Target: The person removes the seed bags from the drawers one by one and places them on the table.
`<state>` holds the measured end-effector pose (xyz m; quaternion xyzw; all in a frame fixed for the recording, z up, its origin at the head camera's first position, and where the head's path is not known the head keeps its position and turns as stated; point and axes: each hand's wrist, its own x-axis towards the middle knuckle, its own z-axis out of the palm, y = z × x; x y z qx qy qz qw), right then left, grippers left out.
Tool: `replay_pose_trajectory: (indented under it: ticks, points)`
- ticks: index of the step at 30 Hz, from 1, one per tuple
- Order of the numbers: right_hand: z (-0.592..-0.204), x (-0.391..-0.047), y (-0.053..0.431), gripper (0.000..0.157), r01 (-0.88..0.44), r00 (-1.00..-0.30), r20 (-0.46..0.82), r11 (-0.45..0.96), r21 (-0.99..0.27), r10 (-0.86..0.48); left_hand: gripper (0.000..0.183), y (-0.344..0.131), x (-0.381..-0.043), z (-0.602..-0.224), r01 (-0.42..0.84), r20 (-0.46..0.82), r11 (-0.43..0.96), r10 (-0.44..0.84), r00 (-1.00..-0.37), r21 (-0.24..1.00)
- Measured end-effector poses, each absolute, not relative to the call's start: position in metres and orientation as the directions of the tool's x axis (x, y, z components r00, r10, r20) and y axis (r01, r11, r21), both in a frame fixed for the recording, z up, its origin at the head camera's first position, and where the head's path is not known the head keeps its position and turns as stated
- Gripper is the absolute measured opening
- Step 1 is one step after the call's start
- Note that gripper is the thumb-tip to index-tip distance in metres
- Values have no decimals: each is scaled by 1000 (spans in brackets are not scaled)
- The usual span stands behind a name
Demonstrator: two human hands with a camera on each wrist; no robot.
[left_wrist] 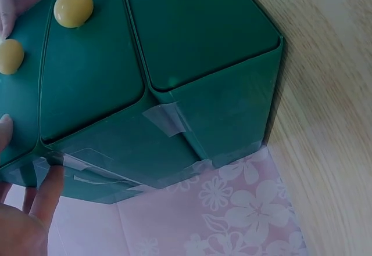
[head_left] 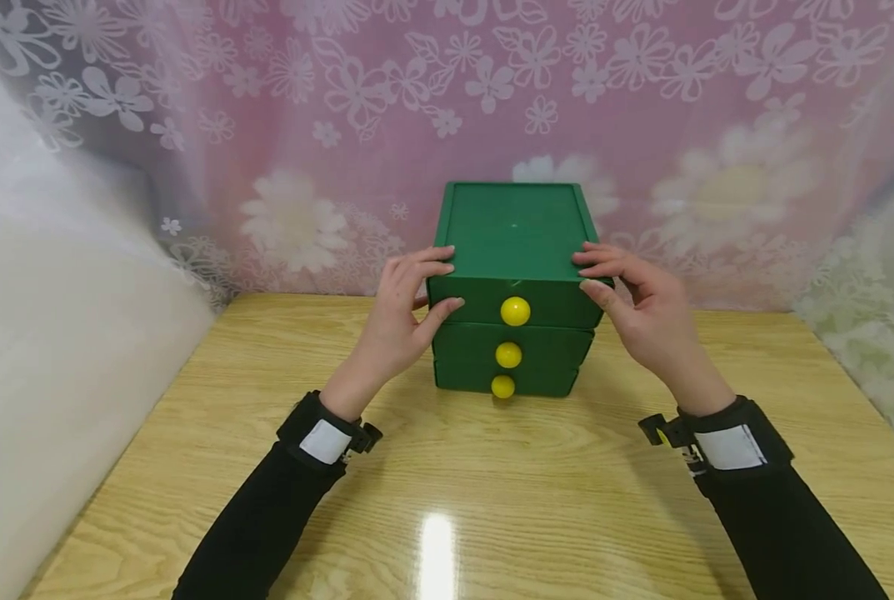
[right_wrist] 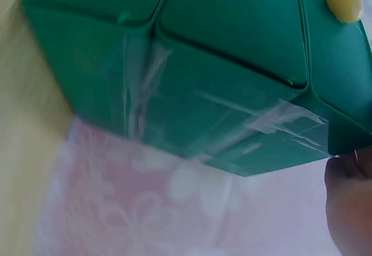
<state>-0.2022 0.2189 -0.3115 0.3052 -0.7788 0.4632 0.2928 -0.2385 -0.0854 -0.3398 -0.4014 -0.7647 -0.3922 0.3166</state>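
Observation:
A green three-drawer cabinet (head_left: pixel 517 229) stands on the table, its drawers pushed in, each with a round yellow knob (head_left: pixel 516 311) on the front. My left hand (head_left: pixel 402 308) holds its upper left corner, with fingertips on the top and the thumb against the top drawer's front. On the opposite side, my right hand (head_left: pixel 645 304) holds the upper right corner, fingers over the top edge and thumb at the front corner. Clear tape (left_wrist: pixel 165 118) runs along the cabinet's left side in the left wrist view, and more tape (right_wrist: pixel 285 116) shows on its right side.
The wood-grain table (head_left: pixel 387 500) stretches in front of and beside the cabinet. A pink floral curtain (head_left: pixel 417 150) hangs close behind it. White sheeting (head_left: pixel 64 333) borders the left, and a patterned cloth (head_left: pixel 881 292) borders the right.

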Motion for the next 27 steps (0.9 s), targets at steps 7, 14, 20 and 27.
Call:
replay_pose_trajectory:
  ticks: [7, 14, 20, 27]
  points:
    - [-310, -189, 209, 16, -722, -435, 883, 654, -224, -177, 40, -87, -240, -340, 870, 811, 382, 369, -454, 313]
    - [-316, -181, 195, 11, -747, -373, 903, 646, -154, -216, 37, -87, -240, -341, 870, 808, 363, 363, -463, 335]
    - [-321, -180, 179, 31, -749, -495, 773, 646, -148, -397, 28, -89, -243, -341, 870, 808, 272, 333, -486, 410]
    - [-324, -183, 162, 39, -720, -574, 691, 672, -171, -440, 29, -91, -247, -339, 883, 829, 197, 306, -468, 425]
